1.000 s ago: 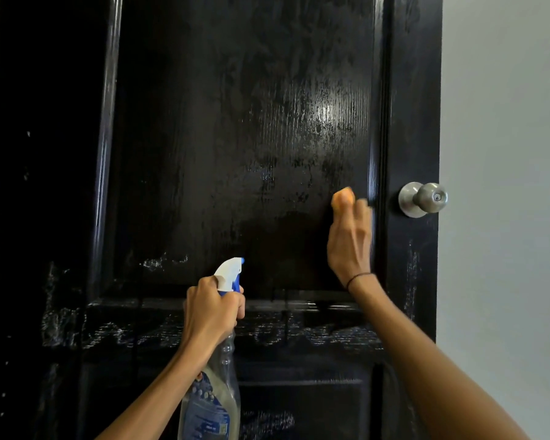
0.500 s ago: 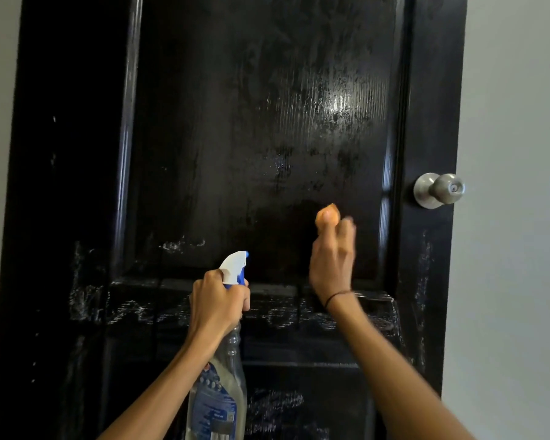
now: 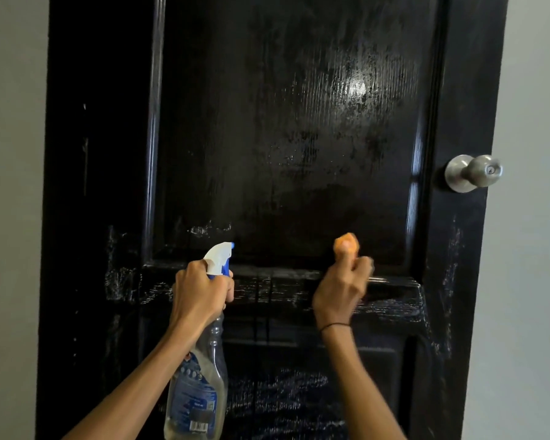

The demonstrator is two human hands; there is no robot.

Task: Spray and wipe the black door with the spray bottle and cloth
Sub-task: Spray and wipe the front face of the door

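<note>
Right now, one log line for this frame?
left hand: grips bottle | right hand: holds cloth at door panel's lower edge | knob: untouched

One door [image 3: 267, 122], black, with two recessed panels in view: one upper, one lower, the lower cut off by the frame edge. One cross rail between them.

One knob [image 3: 472, 173], metal, on the door's right edge; one keyhole in its face.

One spray bottle [image 3: 200, 389], clear, with one white-and-blue trigger head and one blue label bearing one barcode.

One cloth [image 3: 346, 244], orange, bunched; only one lump of it shows.

Two hands: one left hand [image 3: 200, 290], one right hand [image 3: 340, 290]. Two bare forearms.

One dark band on the right wrist.

Two strips of pale wall, one on each side of the door.
</note>
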